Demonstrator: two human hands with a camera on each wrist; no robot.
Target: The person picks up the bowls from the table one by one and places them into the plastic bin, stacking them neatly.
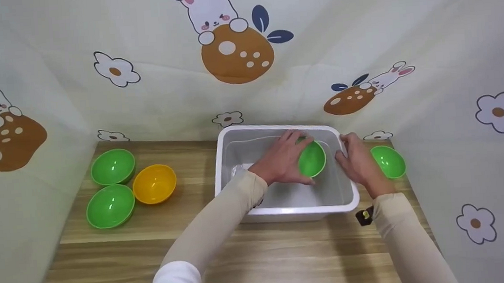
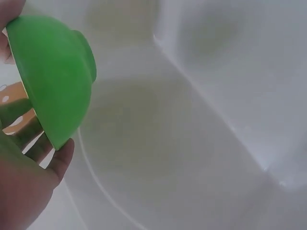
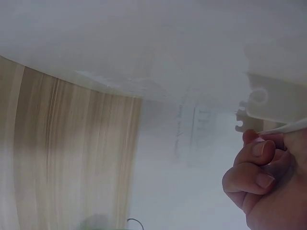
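A green bowl is tilted on its side inside the grey-white plastic bin. My left hand grips this bowl by its rim; in the left wrist view the bowl's rounded outside and foot face the bin wall, with fingertips along its edge. At the bin's right side, my right hand holds the rim. The right wrist view shows the curled fingers of that hand under the rim, against the outside of the bin.
Two green bowls and an orange bowl stand together on the wooden table at left. Another green bowl is right of the bin. Rabbit-print cloth encloses the back and sides.
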